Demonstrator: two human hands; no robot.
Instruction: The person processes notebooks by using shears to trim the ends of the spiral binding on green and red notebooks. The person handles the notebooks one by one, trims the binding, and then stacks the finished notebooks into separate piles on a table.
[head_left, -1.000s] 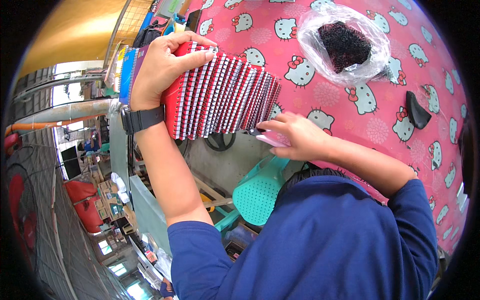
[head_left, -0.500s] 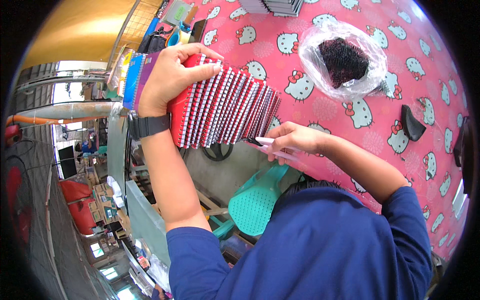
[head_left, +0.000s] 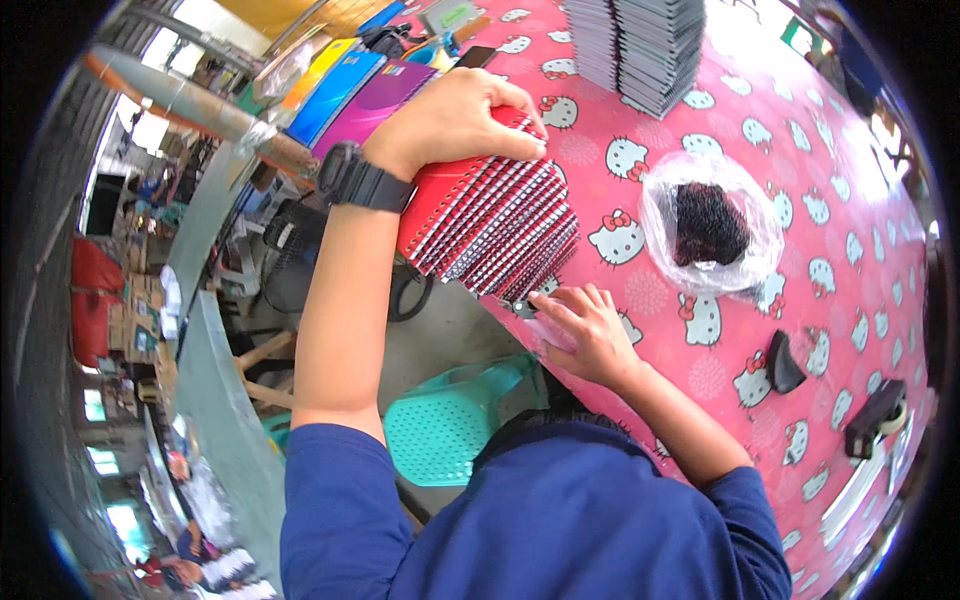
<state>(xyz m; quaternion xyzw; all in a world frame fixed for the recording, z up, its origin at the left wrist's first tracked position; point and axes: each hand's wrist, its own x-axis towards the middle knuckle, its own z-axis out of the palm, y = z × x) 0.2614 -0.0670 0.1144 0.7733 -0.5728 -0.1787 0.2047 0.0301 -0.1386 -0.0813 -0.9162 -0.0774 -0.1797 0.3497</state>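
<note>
Your left hand [head_left: 455, 125] clamps the fanned stack of red notebooks [head_left: 495, 225] at frame centre, on the pink tabletop [head_left: 850, 230] edge. Keep it pressed while your right hand [head_left: 585, 335], fingers curled loosely, pinches a small pale piece just below the spines.

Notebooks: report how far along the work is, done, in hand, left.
Done, it seems: a tall grey stack stands squared at the far side of the pink table. In hand: the left hand presses a fanned row of red notebooks on edge, while the right hand works at the row's near end. Left: most of that row looks unhandled; how many, I cannot tell.
</note>
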